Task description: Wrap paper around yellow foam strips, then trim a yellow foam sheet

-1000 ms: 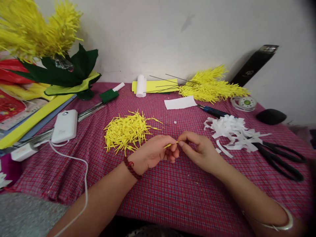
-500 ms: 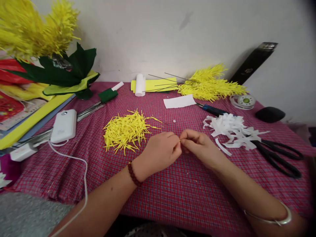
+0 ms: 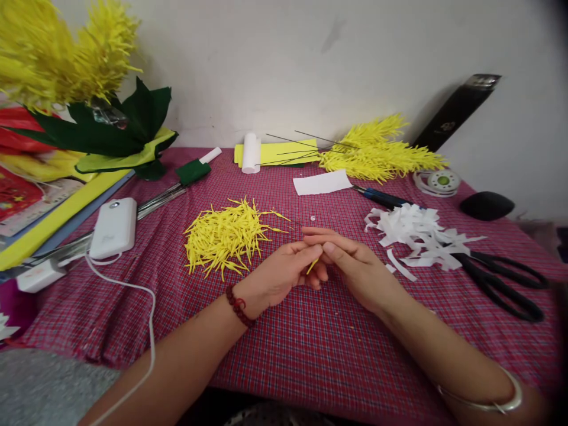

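Observation:
My left hand [image 3: 290,269] and my right hand [image 3: 355,263] meet above the checked cloth, fingertips touching. Between them is a thin yellow paper strip [image 3: 312,266], its lower end poking out below the thumbs. My left thumb and fingers pinch the strip. My right thumb and fingers close on its upper end, which they mostly hide. Just left of my hands lies a loose pile of twisted yellow paper strips [image 3: 224,236]. To the right of my right hand, white paper strips [image 3: 412,234] lie beside black-handled scissors [image 3: 501,284].
Along the wall lie a white roll [image 3: 251,154], yellow paper sheets [image 3: 288,152] and fringed yellow stems [image 3: 381,151] with dark wires. A white power bank [image 3: 114,228] sits left, its cable [image 3: 153,319] crossing my left forearm. White paper [image 3: 322,182] and a tape roll [image 3: 442,182] lie farther back.
My left hand has rolled over so its thumb faces up. My right fingers have stretched out toward the left, and the yellow strip's end now shows between the hands.

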`<state>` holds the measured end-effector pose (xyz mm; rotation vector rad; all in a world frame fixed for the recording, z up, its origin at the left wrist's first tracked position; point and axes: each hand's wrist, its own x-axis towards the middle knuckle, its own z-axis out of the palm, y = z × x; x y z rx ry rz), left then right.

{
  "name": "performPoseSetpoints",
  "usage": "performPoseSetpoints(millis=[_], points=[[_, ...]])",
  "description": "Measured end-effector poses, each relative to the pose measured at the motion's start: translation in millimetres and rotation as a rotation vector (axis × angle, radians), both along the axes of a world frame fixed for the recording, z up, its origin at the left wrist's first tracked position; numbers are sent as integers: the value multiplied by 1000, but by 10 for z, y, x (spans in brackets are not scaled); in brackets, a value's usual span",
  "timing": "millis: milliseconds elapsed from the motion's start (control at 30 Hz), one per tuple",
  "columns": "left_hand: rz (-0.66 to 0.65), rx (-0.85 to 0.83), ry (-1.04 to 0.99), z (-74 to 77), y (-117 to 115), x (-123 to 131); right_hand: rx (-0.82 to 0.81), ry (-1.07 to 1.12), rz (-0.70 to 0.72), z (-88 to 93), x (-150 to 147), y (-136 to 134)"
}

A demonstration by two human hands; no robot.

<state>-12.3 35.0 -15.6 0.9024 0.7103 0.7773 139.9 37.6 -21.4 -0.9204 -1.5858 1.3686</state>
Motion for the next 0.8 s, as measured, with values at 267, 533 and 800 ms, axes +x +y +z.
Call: performPoseSetpoints(millis=[267,533,800], points=[[-82,-23,23,-12,-12,-12,-284,195,-121,68,2,43],[-38,-6,199,59,-21,-12,-191,140,-279,52,72,124],[-117,80,298,92,-46,8,-225,184,-313,34,33,110]])
